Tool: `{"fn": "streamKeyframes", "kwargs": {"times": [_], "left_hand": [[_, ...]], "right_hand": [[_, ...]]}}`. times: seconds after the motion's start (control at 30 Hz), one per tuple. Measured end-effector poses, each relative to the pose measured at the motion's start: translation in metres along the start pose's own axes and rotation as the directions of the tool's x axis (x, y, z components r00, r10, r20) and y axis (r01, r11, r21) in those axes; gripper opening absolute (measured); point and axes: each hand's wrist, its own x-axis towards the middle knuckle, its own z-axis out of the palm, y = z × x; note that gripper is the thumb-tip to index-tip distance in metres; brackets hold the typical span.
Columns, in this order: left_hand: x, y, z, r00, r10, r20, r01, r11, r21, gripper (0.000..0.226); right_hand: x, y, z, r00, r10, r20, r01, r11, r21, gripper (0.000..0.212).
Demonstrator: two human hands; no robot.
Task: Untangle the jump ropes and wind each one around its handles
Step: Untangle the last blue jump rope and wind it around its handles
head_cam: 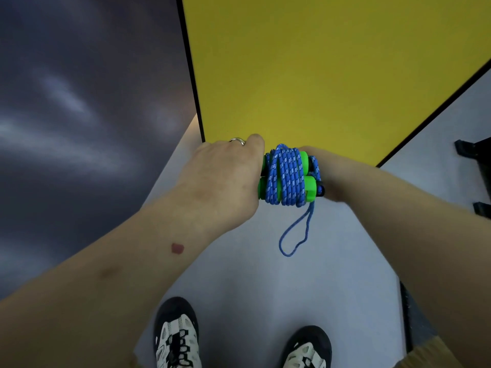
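Observation:
A blue-and-white jump rope (285,176) is wound in many turns around its two green handles (309,191), which lie side by side. My left hand (223,179) grips the left ends of the handles, a ring on one finger. My right hand (332,176) holds the right ends, its fingers mostly hidden behind the bundle. A short loop of loose blue rope (295,235) hangs down from the right side of the bundle. No other jump rope is in view.
The bundle is held in the air just off the near corner of a yellow table (332,75) with a black edge. Pale floor (265,274) and my two shoes lie below. A dark wall fills the left; black objects (475,155) sit at the right edge.

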Motion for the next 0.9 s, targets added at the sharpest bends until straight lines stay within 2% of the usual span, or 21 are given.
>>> {"fn": "streamKeyframes", "kwargs": {"times": [0.07, 0.17, 0.33, 0.47, 0.53, 0.6, 0.73, 0.9], "left_hand": [[0.000, -0.001, -0.001, 1.000, -0.007, 0.005, 0.008, 1.000, -0.013, 0.038], [0.000, -0.002, -0.002, 1.000, -0.019, 0.021, 0.020, 0.998, -0.060, 0.039], [0.000, -0.002, -0.002, 1.000, -0.029, 0.009, 0.030, 0.988, -0.152, 0.045], [-0.001, -0.004, 0.002, 1.000, -0.002, 0.019, 0.005, 0.984, -0.175, 0.071], [-0.002, -0.005, 0.005, 1.000, 0.009, 0.011, -0.007, 0.987, -0.163, 0.083], [-0.001, -0.007, 0.006, 1.000, 0.011, 0.000, -0.011, 0.986, -0.169, 0.085], [0.001, -0.008, 0.005, 1.000, 0.004, -0.022, -0.008, 0.986, -0.169, 0.063], [0.002, -0.010, 0.004, 0.997, -0.027, -0.069, 0.020, 0.995, -0.102, 0.057]], "right_hand": [[-0.006, 0.013, 0.013, 0.998, 0.054, 0.027, -0.053, 0.998, -0.014, 0.037], [-0.007, 0.022, 0.033, 0.986, 0.069, 0.150, -0.089, 0.987, 0.132, 0.022], [-0.016, 0.018, 0.055, 0.933, 0.163, 0.320, -0.229, 0.956, 0.181, 0.030], [-0.029, 0.012, 0.064, 0.891, 0.213, 0.400, -0.299, 0.939, 0.168, 0.030], [-0.034, 0.009, 0.065, 0.888, 0.236, 0.395, -0.332, 0.923, 0.195, 0.027], [-0.038, 0.007, 0.064, 0.892, 0.254, 0.374, -0.357, 0.902, 0.242, 0.026], [-0.041, 0.008, 0.065, 0.937, 0.249, 0.246, -0.320, 0.893, 0.316, 0.022], [-0.039, 0.016, 0.066, 0.980, 0.195, 0.046, -0.197, 0.892, 0.407, 0.022]]}}
